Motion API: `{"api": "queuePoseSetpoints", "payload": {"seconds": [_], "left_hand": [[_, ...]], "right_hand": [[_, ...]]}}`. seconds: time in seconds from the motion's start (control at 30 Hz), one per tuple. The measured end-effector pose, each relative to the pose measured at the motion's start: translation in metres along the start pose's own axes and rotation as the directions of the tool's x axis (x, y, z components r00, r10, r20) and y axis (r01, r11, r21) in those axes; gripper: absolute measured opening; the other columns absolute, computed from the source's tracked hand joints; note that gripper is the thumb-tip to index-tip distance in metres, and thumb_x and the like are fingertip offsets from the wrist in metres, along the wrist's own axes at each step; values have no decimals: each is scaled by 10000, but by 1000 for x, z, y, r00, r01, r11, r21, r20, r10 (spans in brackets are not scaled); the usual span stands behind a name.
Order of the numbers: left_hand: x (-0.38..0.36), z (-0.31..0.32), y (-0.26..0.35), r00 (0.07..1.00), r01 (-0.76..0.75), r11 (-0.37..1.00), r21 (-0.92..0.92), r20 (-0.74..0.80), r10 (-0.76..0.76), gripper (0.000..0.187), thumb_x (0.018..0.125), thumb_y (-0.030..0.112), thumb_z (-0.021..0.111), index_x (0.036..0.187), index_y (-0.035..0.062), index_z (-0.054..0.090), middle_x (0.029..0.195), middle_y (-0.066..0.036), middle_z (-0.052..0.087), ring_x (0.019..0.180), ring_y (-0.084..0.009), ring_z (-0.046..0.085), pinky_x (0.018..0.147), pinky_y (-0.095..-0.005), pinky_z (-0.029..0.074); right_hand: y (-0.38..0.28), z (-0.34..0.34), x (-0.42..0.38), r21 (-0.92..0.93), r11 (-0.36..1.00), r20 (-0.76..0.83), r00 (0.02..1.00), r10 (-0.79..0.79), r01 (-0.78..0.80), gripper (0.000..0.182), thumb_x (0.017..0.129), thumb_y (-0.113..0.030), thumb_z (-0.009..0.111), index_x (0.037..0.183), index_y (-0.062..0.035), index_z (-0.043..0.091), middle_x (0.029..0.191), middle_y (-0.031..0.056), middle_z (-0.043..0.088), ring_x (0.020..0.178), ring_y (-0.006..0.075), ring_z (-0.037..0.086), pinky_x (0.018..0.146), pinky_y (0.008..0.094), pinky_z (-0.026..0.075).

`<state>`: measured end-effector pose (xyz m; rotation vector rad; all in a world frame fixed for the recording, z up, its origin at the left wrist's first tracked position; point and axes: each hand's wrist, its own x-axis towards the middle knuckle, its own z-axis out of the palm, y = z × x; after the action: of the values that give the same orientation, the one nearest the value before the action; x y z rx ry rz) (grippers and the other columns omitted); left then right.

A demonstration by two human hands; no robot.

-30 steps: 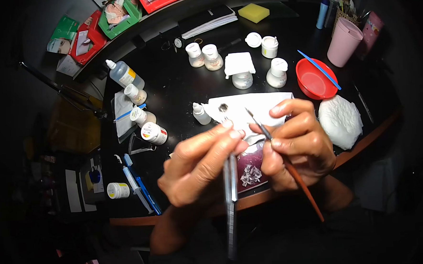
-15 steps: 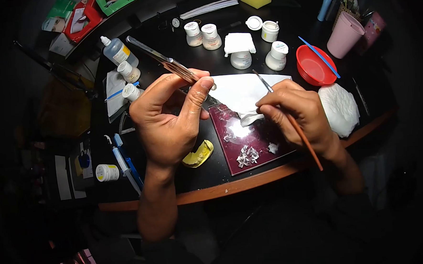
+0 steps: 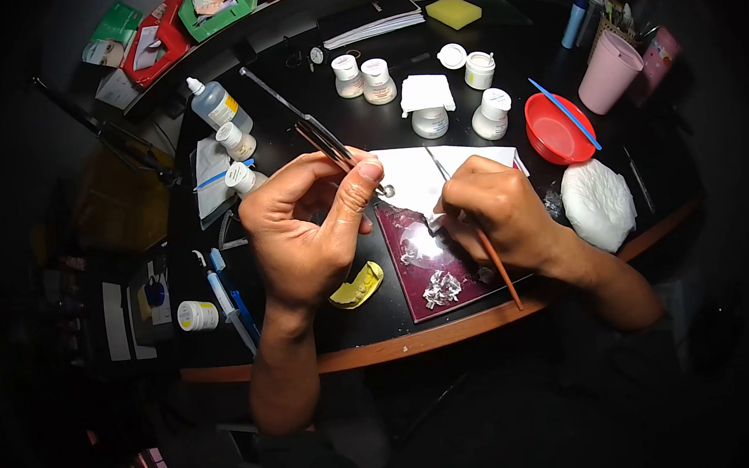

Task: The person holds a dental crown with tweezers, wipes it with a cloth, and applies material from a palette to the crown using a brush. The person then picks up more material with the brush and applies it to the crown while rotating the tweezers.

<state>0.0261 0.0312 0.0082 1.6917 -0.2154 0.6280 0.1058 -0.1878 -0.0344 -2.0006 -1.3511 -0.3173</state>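
Observation:
My left hand [image 3: 302, 229] is closed on metal tweezers [image 3: 325, 139], whose tips hold a small pale piece, like a dental crown [image 3: 388, 191]. A thin brush [image 3: 502, 271] with a reddish-brown handle is pinched in my right hand [image 3: 505, 214], its bristle end up and to the right of the crown, apart from it. Behind both hands spreads a white sheet of tissue [image 3: 472, 154] over part of a maroon slab [image 3: 416, 291]. Crumpled bits [image 3: 442, 289] lie on the slab. Below my left hand sits a yellow dental model [image 3: 358, 287] with teeth.
Toward the back stand several white-lidded jars [image 3: 378, 83], one open jar [image 3: 479, 71] and a jar under folded tissue [image 3: 426, 96]. On the right are a red bowl [image 3: 556, 144], a white wad [image 3: 597, 205] and a pink cup [image 3: 610, 73]. A dropper bottle [image 3: 219, 105] stands left.
My right hand has shifted left and slightly down, bringing the brush nearer to the crown. The tweezers are still in my left hand. The whole view has shifted a little.

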Motion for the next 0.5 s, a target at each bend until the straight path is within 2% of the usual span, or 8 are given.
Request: {"api": "queuePoseSetpoints", "payload": {"seconds": [0.03,0.1,0.17,0.2,0.3,0.33,0.4,0.5], "left_hand": [[-1,0,-1,1000,2,1000,3,10,-2,81,937,40,760,955,-40,760,792,-53,720,655,-62,652,502,-186,495],[-2,1,-4,999,19,1000,12,39,-20,85,931,34,765,955,-48,762,778,-57,733,671,-75,674,567,-196,514],[-2,3,-8,997,13,999,32,72,-15,88,929,34,767,955,-50,762,780,-63,743,681,-81,686,603,-202,526],[-2,3,-6,991,15,997,81,128,-26,81,951,30,726,944,-47,749,865,-116,764,732,-116,711,600,-223,546],[-2,5,-8,985,-23,992,125,172,1,81,941,24,737,940,-56,752,861,-117,762,770,-120,714,674,-234,562],[-2,8,-10,990,-13,996,84,142,1,71,915,20,773,910,-50,765,785,-77,756,712,-91,705,647,-217,544],[-4,10,-14,989,16,998,54,143,-23,67,914,17,772,911,-50,764,785,-78,755,710,-92,704,648,-218,545],[-5,12,-16,985,47,998,49,163,-54,60,912,13,770,920,-47,762,790,-79,756,711,-94,705,654,-221,547]], "right_hand": [[0,1,0,45,999,-47,999,17,-15,183,738,2,754,871,-39,635,737,102,657,757,262,660,632,386,520],[-6,0,-1,163,973,-143,972,188,-165,134,770,-6,774,800,-11,644,704,123,671,633,246,686,558,335,509],[-6,2,-1,257,949,-191,952,237,-185,130,783,4,782,801,1,652,731,124,702,638,213,710,568,306,520],[-5,2,-2,272,943,-186,951,248,-193,133,786,7,784,803,4,653,740,122,710,649,199,714,573,302,524],[0,1,-4,329,923,-189,943,272,-200,137,792,15,790,807,10,654,760,117,728,678,165,724,586,292,531],[1,3,-3,358,914,-206,939,276,-190,137,794,17,791,809,11,655,762,115,730,685,158,724,589,291,532],[0,5,-3,415,889,-226,924,308,-195,137,795,25,794,809,15,658,770,114,736,700,141,720,601,275,528],[-3,-3,-4,419,856,-103,920,378,-305,203,850,76,770,832,-6,585,826,101,700,824,136,710,737,268,565]]}}
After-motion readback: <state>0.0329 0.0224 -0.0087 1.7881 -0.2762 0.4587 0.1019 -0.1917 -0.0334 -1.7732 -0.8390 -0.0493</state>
